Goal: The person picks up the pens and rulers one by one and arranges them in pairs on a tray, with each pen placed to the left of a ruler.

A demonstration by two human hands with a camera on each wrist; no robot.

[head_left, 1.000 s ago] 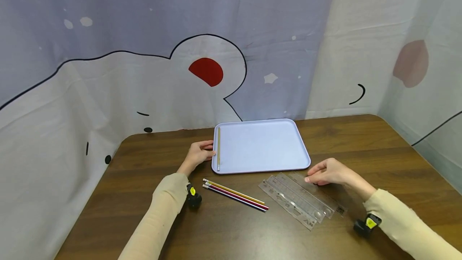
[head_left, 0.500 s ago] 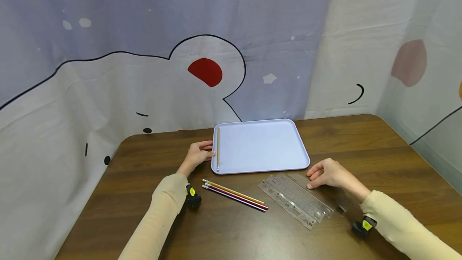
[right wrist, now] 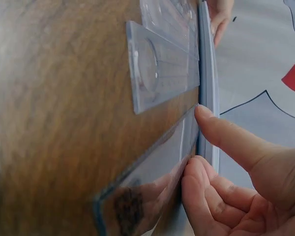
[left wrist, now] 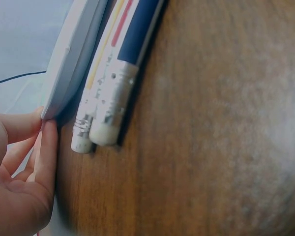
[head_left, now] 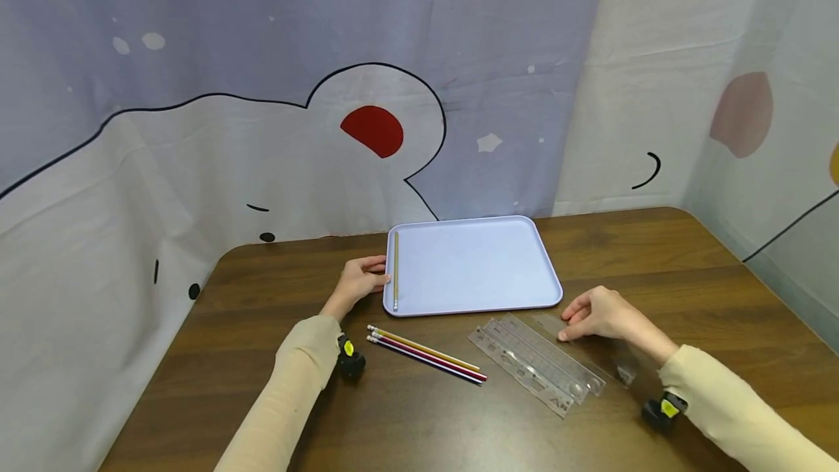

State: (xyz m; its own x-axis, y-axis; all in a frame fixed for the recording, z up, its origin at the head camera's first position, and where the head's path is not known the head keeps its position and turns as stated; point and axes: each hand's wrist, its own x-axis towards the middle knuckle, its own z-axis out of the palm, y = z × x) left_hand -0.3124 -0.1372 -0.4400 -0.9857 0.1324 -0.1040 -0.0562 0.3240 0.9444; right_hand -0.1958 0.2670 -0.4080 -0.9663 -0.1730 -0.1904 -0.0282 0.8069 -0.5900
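My left hand [head_left: 355, 282] pinches the left rim of a pale lavender tray [head_left: 475, 268]. Thumb and fingers meet at that rim in the left wrist view. A yellowish pencil [head_left: 396, 268] lies along the tray's left side. On the right, my right hand [head_left: 601, 314] holds a clear ruler [right wrist: 155, 172] by its long edge between thumb and fingers. The ruler is tilted, one long edge raised. Next to it, two other clear rulers [head_left: 537, 364] lie overlapping on the table, the leftmost with cut-out shapes.
Three pencils [head_left: 427, 355], yellow, red and dark blue, lie side by side on the wooden table [head_left: 419, 428] in front of the tray, eraser ends to the left. A patterned curtain [head_left: 262, 151] hangs behind the table.
My right hand has taken hold of the rightmost ruler, drawn it slightly right, away from the other two, and tilted it. The left hand and tray stay in place.
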